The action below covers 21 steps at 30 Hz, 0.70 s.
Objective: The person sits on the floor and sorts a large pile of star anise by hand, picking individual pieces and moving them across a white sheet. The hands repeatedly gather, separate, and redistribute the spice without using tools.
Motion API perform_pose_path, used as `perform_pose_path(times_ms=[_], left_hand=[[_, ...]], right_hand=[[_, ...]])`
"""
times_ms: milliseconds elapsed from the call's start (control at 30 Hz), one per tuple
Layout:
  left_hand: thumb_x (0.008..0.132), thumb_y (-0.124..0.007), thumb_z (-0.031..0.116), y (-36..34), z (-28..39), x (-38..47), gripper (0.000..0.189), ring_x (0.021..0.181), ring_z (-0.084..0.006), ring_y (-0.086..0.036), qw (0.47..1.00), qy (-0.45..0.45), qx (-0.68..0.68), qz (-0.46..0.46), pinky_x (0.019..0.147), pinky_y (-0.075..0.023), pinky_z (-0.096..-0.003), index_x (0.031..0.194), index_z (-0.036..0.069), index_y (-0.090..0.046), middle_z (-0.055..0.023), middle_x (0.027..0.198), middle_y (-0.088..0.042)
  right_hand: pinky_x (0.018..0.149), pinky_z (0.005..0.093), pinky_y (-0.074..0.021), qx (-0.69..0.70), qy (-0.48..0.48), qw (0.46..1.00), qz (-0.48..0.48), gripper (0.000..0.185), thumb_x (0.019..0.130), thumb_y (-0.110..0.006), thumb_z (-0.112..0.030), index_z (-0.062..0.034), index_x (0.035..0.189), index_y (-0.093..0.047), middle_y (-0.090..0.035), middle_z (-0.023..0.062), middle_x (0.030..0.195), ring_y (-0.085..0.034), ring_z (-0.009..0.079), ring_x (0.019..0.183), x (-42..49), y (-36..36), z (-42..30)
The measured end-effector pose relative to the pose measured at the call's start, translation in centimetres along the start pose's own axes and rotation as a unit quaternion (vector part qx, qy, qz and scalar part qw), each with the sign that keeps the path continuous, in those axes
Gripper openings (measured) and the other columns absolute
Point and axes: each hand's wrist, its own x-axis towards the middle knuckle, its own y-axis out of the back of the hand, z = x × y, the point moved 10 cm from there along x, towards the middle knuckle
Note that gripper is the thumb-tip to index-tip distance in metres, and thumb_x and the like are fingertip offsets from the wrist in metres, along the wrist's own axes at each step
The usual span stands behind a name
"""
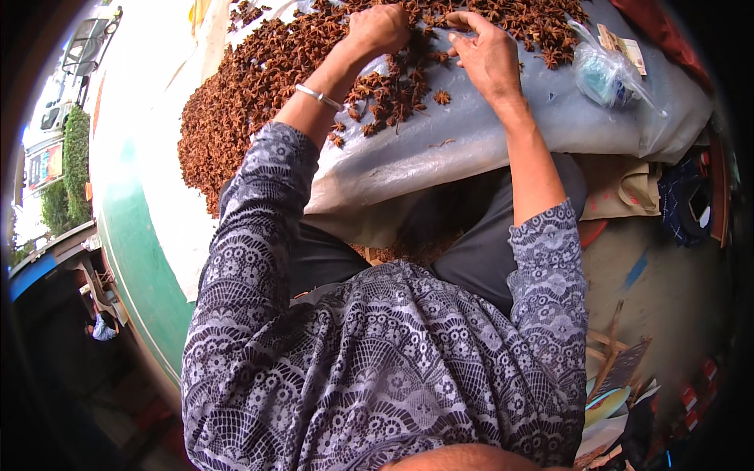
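Note:
A big spread of dried star anise [265, 76] covers much of the plastic-sheeted work surface before me. My left hand [380, 29], with a silver bangle on its wrist, is over the star anise at the far side. Its fingers are curled under and whatever they may hold is hidden. My right hand [486, 56] hovers near a smaller patch of star anise [548, 29], thumb and forefinger apart, with nothing visible between them. Between my arms lies a loose cluster of pods [389, 97], and one single star [442, 97] sits apart on the plastic sheet [471, 132].
A knotted clear plastic bag [607, 73] with bluish contents rests on the right, beside a banknote [633, 56]. Below the sheet's edge stands a beige cloth bag [624, 191]. Wooden pieces and papers [612, 388] are low on the right. Green flooring [141, 235] runs along the left.

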Motion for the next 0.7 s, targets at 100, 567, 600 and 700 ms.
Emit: perform_pose_path(times_ms=[100, 567, 600, 700], left_hand=[[0.077, -0.064, 0.024, 0.1, 0.9, 1.5, 0.02, 0.077, -0.035, -0.071, 0.996, 0.01, 0.034, -0.08, 0.069, -0.0572, -0.0448, 0.083, 0.008, -0.073, -0.0177, 0.084, -0.072], [0.087, -0.062, 0.017, 8.0, 5.5, -2.9, 0.017, 0.061, -0.0187, -0.065, 0.979, -0.161, -0.123, 0.028, 0.057, -0.0518, -0.0355, 0.086, 0.003, -0.071, -0.01, 0.069, -0.067], [0.087, -0.059, 0.017, 7.5, 6.7, -3.0, 0.019, 0.061, -0.0216, -0.066, 0.986, -0.126, -0.107, 0.006, 0.058, -0.0521, -0.0377, 0.079, 0.003, -0.067, -0.011, 0.066, -0.065], [0.096, -0.057, 0.022, 4.7, 10.5, -8.8, 0.028, 0.054, -0.0199, -0.067, 0.868, -0.222, -0.331, -0.296, 0.05, -0.0539, -0.0327, 0.096, -0.002, -0.072, -0.0114, 0.07, -0.07]], right_hand=[[0.063, 0.0315, -0.0568, 0.131, -0.115, 0.984, -0.035, 0.031, 0.089, -0.065, -0.008, -0.0049, 0.12, -0.064, -0.072, 0.0112, 0.097, -0.07, 0.0178, 0.076, 0.3, -0.4, 1.5], [0.068, 0.0325, -0.0584, 0.047, 0.007, 0.998, -0.041, 0.029, 0.088, -0.066, -0.007, -0.0065, 0.117, -0.069, -0.074, 0.0091, 0.095, -0.073, 0.0204, 0.076, 1.3, -2.9, -0.5], [0.072, 0.0356, -0.0585, -0.078, 0.096, 0.992, 0.022, 0.029, 0.087, -0.065, -0.007, -0.0078, 0.116, -0.069, -0.073, 0.0098, 0.097, -0.072, 0.0243, 0.08, 0.6, -1.4, -1.1], [0.083, 0.0444, -0.0567, -0.316, 0.074, 0.946, -0.021, 0.033, 0.083, -0.061, -0.006, -0.0129, 0.113, -0.071, -0.07, 0.0102, 0.107, -0.068, 0.0338, 0.095, -0.2, -0.7, 0.3]])
